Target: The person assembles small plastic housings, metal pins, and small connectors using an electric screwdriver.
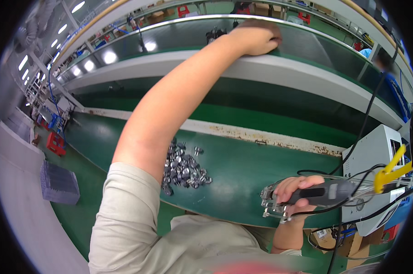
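Note:
My left hand (256, 37) is stretched far out over the dark conveyor belt (170, 43) at the back. Its fingers are blurred and partly hidden, so whether they grip anything cannot be made out. Just left of it on the belt sits a small black part (214, 34). My right hand (302, 194) is wrapped around a grey and black electric screwdriver (336, 192), held sideways over the green bench (234, 182). A clear and metal fixture (271, 203) shows at the tool's left end. Left of centre on the bench lies a pile of small black and silver parts (186, 169).
A white metal box (375, 155) stands at the bench's right end, with black cables and a yellow tie (391, 171) near it. A long white rail (307, 80) runs before the belt. Red stools (55, 144) and a grey crate stack (59, 182) stand left. Another person is far right.

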Action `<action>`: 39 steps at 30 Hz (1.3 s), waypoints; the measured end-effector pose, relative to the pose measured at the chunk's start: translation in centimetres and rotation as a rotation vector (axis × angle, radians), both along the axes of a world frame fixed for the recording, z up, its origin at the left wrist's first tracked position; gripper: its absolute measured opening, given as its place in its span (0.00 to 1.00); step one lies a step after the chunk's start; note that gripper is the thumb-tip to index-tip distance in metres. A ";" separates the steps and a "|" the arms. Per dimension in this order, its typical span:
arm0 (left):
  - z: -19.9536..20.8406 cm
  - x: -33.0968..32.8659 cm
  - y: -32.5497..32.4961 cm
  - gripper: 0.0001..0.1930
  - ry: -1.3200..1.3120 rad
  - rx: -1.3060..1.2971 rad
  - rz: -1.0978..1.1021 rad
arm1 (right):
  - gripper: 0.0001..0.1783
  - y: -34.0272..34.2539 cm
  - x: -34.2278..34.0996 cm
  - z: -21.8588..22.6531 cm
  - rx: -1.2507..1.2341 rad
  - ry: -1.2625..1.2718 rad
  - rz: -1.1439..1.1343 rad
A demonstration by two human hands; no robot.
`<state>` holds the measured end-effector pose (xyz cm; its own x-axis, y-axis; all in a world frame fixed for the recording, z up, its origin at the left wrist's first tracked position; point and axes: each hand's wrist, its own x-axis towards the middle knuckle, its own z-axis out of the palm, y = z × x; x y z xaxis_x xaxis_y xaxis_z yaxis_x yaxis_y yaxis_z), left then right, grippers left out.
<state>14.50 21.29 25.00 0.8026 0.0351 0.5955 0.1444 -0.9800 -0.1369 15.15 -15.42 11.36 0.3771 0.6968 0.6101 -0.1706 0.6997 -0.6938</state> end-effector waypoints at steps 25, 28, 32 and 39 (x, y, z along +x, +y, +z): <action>-22.4 -24.9 -19.0 0.13 0.282 -0.572 0.153 | 0.19 1.1 2.2 2.4 -0.093 -0.095 -0.260; -21.9 -24.5 -19.4 0.13 0.257 -0.601 0.159 | 0.19 2.1 1.3 1.9 -0.116 -0.125 -0.274; -21.9 -20.1 -21.1 0.13 0.285 -0.638 0.013 | 0.19 1.6 -0.6 1.4 -0.178 -0.036 -0.268; -24.4 -15.9 -21.9 0.14 0.297 -0.711 -0.099 | 0.13 1.2 -1.1 0.4 -0.279 -0.003 -0.143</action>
<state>-1.37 -0.56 0.56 0.9442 0.2485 0.2161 0.1077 -0.8530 0.5106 14.03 -14.24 11.72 0.4815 0.7776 0.4043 -0.0817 0.4991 -0.8627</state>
